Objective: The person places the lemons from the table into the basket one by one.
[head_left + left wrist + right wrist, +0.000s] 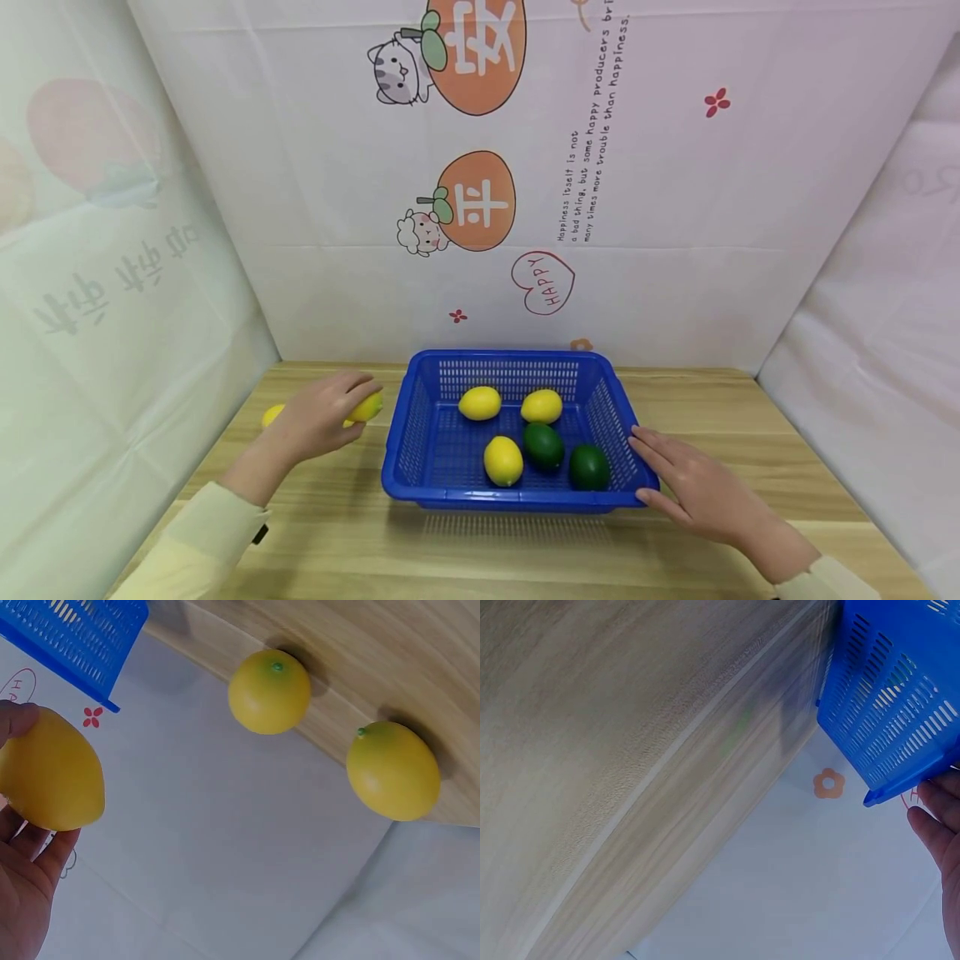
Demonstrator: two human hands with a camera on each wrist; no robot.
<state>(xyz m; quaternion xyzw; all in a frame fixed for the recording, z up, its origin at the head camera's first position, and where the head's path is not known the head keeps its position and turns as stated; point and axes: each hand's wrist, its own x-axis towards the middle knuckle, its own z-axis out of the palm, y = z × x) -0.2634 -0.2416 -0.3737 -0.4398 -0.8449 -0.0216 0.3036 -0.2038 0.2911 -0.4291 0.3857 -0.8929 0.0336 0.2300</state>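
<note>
My left hand (324, 414) holds a yellow lemon (366, 407) above the table, left of a blue plastic basket (517, 497). In the left wrist view, thumb and fingers grip this lemon (56, 772) from opposite sides. Inside the basket lie three lemons, one at front (503, 462), and two dark green fruits, one in the middle (543, 447) and one at right (589, 467). My right hand (693, 483) touches the basket's right rim near the front corner, fingers extended; the right wrist view shows its fingertips at the rim (911, 784).
Two more lemons, one nearer the basket (270, 691) and one farther off (394, 771), lie on the wooden table (330, 525); my left hand mostly hides them in the head view. A printed white cloth (322, 183) hangs behind the table and along both sides.
</note>
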